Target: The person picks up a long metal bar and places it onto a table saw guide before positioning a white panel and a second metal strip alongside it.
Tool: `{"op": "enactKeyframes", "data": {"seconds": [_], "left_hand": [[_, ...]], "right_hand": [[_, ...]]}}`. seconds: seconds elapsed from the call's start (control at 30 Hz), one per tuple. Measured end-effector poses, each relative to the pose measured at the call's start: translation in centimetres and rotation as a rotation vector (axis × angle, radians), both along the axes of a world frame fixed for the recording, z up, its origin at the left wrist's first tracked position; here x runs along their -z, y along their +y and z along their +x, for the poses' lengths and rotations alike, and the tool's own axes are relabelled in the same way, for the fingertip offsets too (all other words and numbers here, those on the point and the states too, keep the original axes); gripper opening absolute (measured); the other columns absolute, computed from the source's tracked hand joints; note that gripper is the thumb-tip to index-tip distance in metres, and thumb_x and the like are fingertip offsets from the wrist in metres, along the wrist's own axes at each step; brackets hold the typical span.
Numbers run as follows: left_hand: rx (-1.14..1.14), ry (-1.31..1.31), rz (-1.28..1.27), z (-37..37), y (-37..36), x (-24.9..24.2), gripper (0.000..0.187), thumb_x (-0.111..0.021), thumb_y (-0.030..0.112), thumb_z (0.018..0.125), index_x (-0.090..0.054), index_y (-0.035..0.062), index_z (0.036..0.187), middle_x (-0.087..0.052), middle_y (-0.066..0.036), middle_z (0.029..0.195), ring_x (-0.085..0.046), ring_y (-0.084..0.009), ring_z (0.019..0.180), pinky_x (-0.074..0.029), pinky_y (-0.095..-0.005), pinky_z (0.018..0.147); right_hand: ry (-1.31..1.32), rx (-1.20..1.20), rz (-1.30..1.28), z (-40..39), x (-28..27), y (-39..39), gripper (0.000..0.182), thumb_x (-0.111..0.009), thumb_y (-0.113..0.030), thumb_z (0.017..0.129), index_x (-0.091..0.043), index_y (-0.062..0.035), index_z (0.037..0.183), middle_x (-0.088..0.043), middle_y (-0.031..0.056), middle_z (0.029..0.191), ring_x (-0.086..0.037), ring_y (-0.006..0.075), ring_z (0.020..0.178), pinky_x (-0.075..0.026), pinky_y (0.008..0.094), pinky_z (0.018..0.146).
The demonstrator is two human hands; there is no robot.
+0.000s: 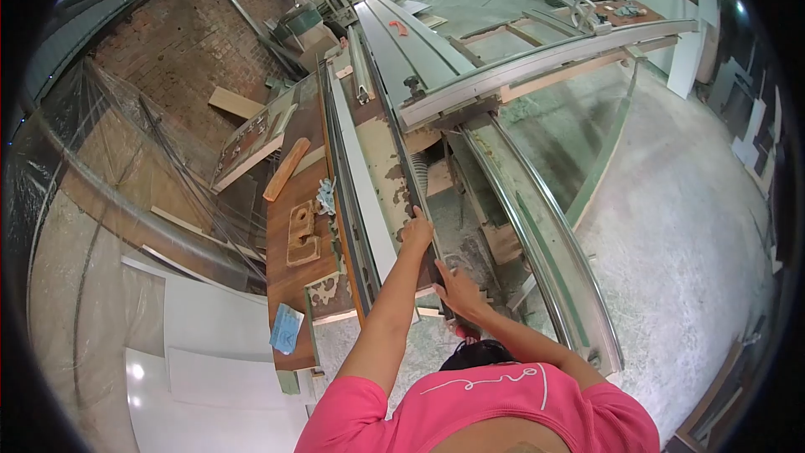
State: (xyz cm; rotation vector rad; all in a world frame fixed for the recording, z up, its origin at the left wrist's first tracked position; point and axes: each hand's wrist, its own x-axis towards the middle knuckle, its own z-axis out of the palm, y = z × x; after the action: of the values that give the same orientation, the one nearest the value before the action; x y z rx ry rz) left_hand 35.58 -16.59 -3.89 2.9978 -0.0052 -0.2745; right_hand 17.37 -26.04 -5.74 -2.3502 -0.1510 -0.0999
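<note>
My left hand [417, 233] rests on the dark long edge of the worn, paint-chipped saw table [388, 172], fingers pointing forward and thumb out to the side. Nearer my body, my right hand [459, 291] touches the same edge, its fingers stretched and thumb apart. I see nothing held in either hand. Left of my hands, a long white strip [362, 172] runs along the table beside a dark metal rail [345, 176]. Past the edge is a gap with a ribbed hose [420, 174] below.
On the left, a brown wooden top [295, 285] bears a cut wood block [302, 235], a crumpled cloth [325, 195] and a blue packet [287, 329]. Twin shiny rails [537, 239] lie right. A crosscut fence [545, 74] spans ahead; an orange tool [397, 28] sits on the sliding table [411, 42].
</note>
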Motion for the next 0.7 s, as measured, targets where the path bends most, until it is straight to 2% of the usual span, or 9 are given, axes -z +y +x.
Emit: {"op": "enactKeyframes", "data": {"seconds": [0.03, 0.07, 0.13, 0.17, 0.33, 0.7], "left_hand": [[0.005, 0.008, 0.014, 0.2, 0.1, 0.0, 0.062, -0.044, 0.024, 0.083, -0.021, -0.0017, 0.134, -0.057, -0.023, 0.105, -0.056, -0.0346, 0.098, -0.045, -0.0421, 0.082], [0.005, 0.022, 0.029, 0.0, 0.0, -0.1, 0.061, -0.043, 0.023, 0.083, -0.02, -0.0022, 0.134, -0.057, -0.023, 0.104, -0.057, -0.0346, 0.096, -0.045, -0.0421, 0.082], [0.01, 0.008, 0.045, -0.3, -0.2, -0.1, 0.061, -0.042, 0.022, 0.083, -0.02, -0.0029, 0.134, -0.058, -0.024, 0.103, -0.058, -0.0346, 0.094, -0.046, -0.0418, 0.081], [0.018, -0.008, 0.064, -0.3, -0.1, 0.0, 0.06, -0.041, 0.021, 0.083, -0.02, -0.0036, 0.134, -0.058, -0.024, 0.102, -0.059, -0.0346, 0.092, -0.046, -0.0415, 0.08], [0.071, -0.007, 0.101, 0.2, 0.0, 0.4, 0.058, -0.04, 0.02, 0.084, -0.02, -0.0045, 0.133, -0.059, -0.024, 0.101, -0.059, -0.0346, 0.091, -0.047, -0.0414, 0.078], [0.104, -0.021, 0.09, 0.1, 0.4, 0.3, 0.058, -0.039, 0.022, 0.085, -0.021, -0.0055, 0.133, -0.059, -0.026, 0.096, -0.061, -0.0349, 0.087, -0.049, -0.0414, 0.073]], "right_hand": [[0.023, -0.016, 0.003, -0.3, -0.3, -0.2, 0.06, -0.053, -0.034, 0.081, -0.028, -0.0183, 0.132, -0.05, 0.0221, 0.094, -0.057, 0.0385, 0.077, -0.047, 0.0456, 0.06], [0.023, -0.014, -0.002, -0.6, -0.3, -0.3, 0.06, -0.053, -0.034, 0.081, -0.028, -0.0183, 0.132, -0.05, 0.0221, 0.094, -0.057, 0.0385, 0.077, -0.047, 0.0456, 0.06], [-0.051, -0.026, -0.025, -1.1, -0.5, -0.1, 0.059, -0.053, -0.035, 0.081, -0.029, -0.0155, 0.132, -0.054, 0.0222, 0.086, -0.058, 0.0372, 0.065, -0.047, 0.0445, 0.053], [-0.051, -0.027, -0.023, -1.2, -0.4, 0.0, 0.059, -0.053, -0.035, 0.081, -0.029, -0.0155, 0.132, -0.054, 0.0222, 0.086, -0.058, 0.0372, 0.065, -0.047, 0.0445, 0.053], [-0.07, -0.033, -0.089, -0.9, 0.3, 0.1, 0.061, -0.053, -0.033, 0.08, -0.03, -0.0068, 0.13, -0.058, 0.0159, 0.065, -0.059, 0.0335, 0.054, -0.046, 0.0434, 0.048], [-0.113, -0.033, -0.129, -0.2, 0.5, 0.7, 0.063, -0.054, -0.024, 0.075, -0.031, -0.0009, 0.129, -0.058, 0.0154, 0.062, -0.059, 0.0305, 0.053, -0.047, 0.042, 0.048]]}}
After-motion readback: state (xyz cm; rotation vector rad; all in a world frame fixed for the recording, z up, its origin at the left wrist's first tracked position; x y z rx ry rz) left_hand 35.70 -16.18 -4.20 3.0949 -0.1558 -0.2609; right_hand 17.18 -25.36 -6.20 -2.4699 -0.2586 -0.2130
